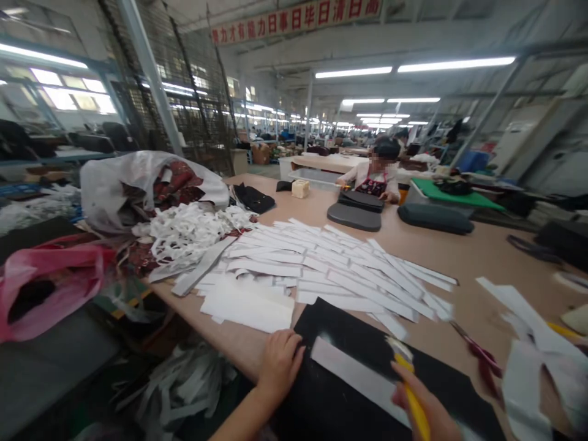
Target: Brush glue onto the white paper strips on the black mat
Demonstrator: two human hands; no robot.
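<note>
My right hand (429, 398) is wrapped around the yellow handle of a brush (416, 407), whose pale bristles rest over a black sheet (340, 324). A white strip (356, 376) lies lengthwise on that sheet, passing just left of the brush and under my right hand. At the sheet's left edge, my left hand (281, 361) lies with its fingers out and fingertips touching the black surface. Just beyond it is a white piece of material (248, 303). Many loose white strips (321, 263) overlap in a wide pile behind the black sheet.
Scissors (480, 352) and curled white pieces (528, 367) lie to the right. At left are tangled white scraps (188, 229), a clear plastic bag (114, 190) and a pink bag (68, 275). Across the table (436, 245) a person (386, 165) handles dark grey pads (353, 217).
</note>
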